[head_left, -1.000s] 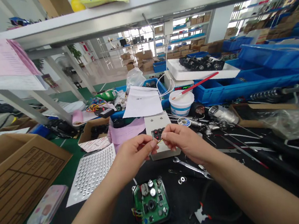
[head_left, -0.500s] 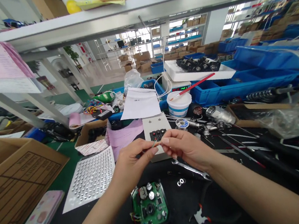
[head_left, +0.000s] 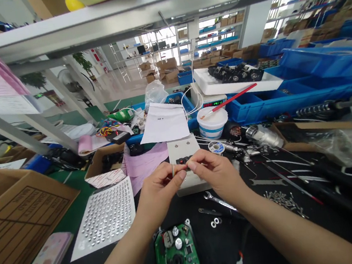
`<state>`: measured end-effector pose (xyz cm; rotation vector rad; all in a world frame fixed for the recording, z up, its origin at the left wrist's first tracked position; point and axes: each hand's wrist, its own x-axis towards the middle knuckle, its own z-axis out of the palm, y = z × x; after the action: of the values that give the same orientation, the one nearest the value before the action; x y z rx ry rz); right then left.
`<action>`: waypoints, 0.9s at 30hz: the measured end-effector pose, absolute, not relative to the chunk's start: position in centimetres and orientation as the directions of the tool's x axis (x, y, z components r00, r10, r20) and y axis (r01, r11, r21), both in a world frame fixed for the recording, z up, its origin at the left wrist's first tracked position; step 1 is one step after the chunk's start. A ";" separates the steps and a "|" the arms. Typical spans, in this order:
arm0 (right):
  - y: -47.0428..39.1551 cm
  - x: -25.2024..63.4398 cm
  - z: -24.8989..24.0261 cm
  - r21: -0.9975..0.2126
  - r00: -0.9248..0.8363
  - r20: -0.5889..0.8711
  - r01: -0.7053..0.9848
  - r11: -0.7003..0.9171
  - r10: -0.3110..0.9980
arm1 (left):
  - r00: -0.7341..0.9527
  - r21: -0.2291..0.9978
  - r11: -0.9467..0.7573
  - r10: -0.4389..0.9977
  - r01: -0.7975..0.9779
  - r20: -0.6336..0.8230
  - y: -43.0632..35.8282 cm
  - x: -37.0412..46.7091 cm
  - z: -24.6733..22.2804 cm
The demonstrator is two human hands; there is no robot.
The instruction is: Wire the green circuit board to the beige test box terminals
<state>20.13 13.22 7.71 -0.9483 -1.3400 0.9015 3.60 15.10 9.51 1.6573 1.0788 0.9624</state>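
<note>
A: What are those hands working on up there?

B: Thin coloured wires (head_left: 173,169). They're sitting at the centre of our clock, just above the near part of a pale switch box (head_left: 180,151) that's standing towards twelve.

A: And how is each one gripping?

B: The left hand (head_left: 156,191), at eight o'clock, is pinching the strands between thumb and forefinger. The right hand (head_left: 218,174), towards four, is pinching a strand too, its fingertips almost meeting the left's. I'm not able to tell whether they're touching.

A: How would you be expecting the wires to handle?

B: As next to weightless and limp, I'd guess, bending sideways rather than pushing straight. The insulation is probably feeling slightly slick, and any bare strands would be fraying easily; the tips are too small to read.

A: So where should one be holding?

B: On the insulation, close behind the tip, using finger pads and not nails. Pulling hard would be risking a break.

A: What's lying around?

B: A green circuit board (head_left: 191,257) is resting on the table (head_left: 208,253) between six and seven, two washers (head_left: 216,222) are lying at five, and a solder spool (head_left: 216,147) is standing between two and three.
</note>
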 end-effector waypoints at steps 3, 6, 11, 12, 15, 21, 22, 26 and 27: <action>13.6 19.5 6.6 -0.943 0.084 0.294 -0.139 0.303 0.952 | 0.252 0.946 -0.225 0.954 0.233 0.165 15.3 3.9 9.1; 14.0 18.8 5.8 -0.928 0.146 0.310 -0.167 0.332 0.940 | 0.212 0.926 -0.281 0.950 0.252 0.230 15.5 4.2 8.7; 14.9 18.3 5.0 -0.911 0.182 0.390 -0.066 0.406 0.903 | 0.157 0.824 -0.425 0.905 0.375 0.395 16.5 4.6 8.1; 15.1 18.5 4.9 -0.899 0.174 0.432 -0.002 0.439 0.885 | 0.164 0.801 -0.442 0.896 0.403 0.413 17.0 4.6 8.1; 15.8 20.0 4.3 -0.780 0.111 0.595 0.316 0.539 0.796 | 0.216 0.733 -0.475 0.878 0.486 0.426 18.8 4.4 8.0; 16.0 21.6 1.8 -0.402 -0.167 0.639 0.761 0.510 0.751 | 0.355 0.542 -0.507 0.860 0.670 0.367 22.0 4.2 6.1; 15.9 21.4 1.5 -0.361 -0.198 0.614 0.790 0.495 0.764 | 0.364 0.514 -0.504 0.862 0.694 0.353 22.2 4.2 5.7; 15.8 20.5 1.1 -0.294 -0.223 0.534 0.855 0.427 0.815 | 0.433 0.433 -0.509 0.861 0.744 0.268 22.6 4.3 4.8; 15.8 20.4 1.1 -0.297 -0.217 0.524 0.860 0.416 0.823 | 0.444 0.417 -0.508 0.861 0.754 0.247 22.6 4.3 4.8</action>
<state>20.39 15.80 1.11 -1.4210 -2.0521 -0.0750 4.34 22.56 4.78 2.4511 1.4005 0.6341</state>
